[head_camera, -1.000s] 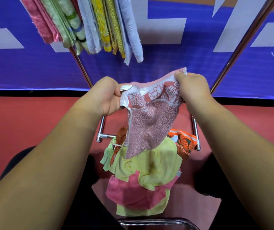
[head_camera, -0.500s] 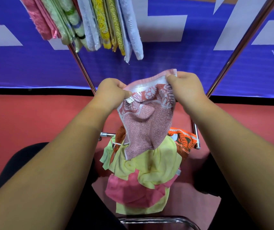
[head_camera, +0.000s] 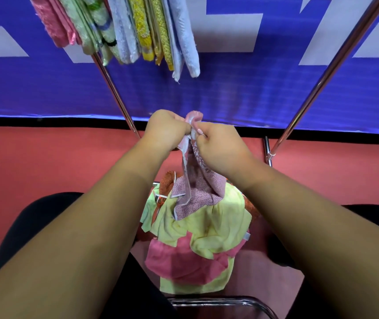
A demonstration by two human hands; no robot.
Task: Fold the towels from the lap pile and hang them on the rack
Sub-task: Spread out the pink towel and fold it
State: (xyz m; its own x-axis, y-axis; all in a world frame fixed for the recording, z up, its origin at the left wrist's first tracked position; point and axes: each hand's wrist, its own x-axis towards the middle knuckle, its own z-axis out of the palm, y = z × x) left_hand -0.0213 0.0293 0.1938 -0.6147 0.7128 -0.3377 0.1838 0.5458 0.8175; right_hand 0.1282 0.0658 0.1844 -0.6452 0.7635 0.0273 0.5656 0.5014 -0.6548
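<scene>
- Above the lap pile (head_camera: 206, 233), centre frame: left hand (head_camera: 166, 131) and right hand (head_camera: 220, 149) sit side by side, knuckles close. Both pinch the bunched top edge of a pink towel (head_camera: 198, 189).
- Pink towel hangs doubled from the hands; lower end reaches the pile.
- Pile is yellow-green, pink and orange cloths, heaped between the knees.
- Chrome rack (head_camera: 115, 88): legs slant up at left and right.
- Folded towels (head_camera: 138, 31) hang in a row at upper left: pink, green, white, yellow, pale blue.
- Behind: blue banner (head_camera: 241, 93), red floor (head_camera: 46, 157).
</scene>
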